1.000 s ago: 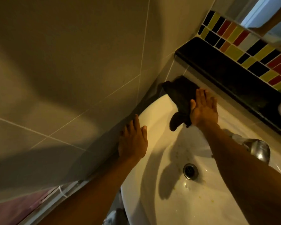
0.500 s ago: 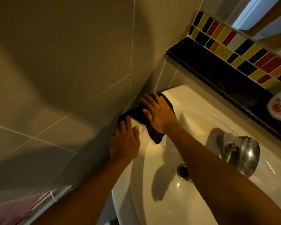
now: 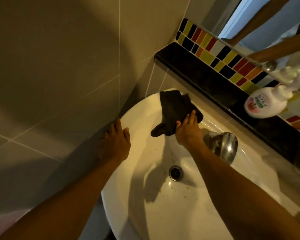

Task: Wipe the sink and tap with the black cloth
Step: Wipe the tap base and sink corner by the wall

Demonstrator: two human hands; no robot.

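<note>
While the right hand (image 3: 187, 130) presses the black cloth (image 3: 176, 110) flat against the back rim of the white sink (image 3: 145, 213), its fingers lie spread on the fabric rather than closed around it. One corner of the cloth droops down into the basin. Just right of that hand stands the chrome tap (image 3: 223, 148), untouched. Resting open on the sink's left rim beside the tiled wall (image 3: 59, 66), the left hand (image 3: 115, 144) holds nothing. Small brownish specks dot the basin around the drain (image 3: 176, 172). A white soap bottle (image 3: 260, 104) sits on the black ledge (image 3: 215, 87) behind.
</note>
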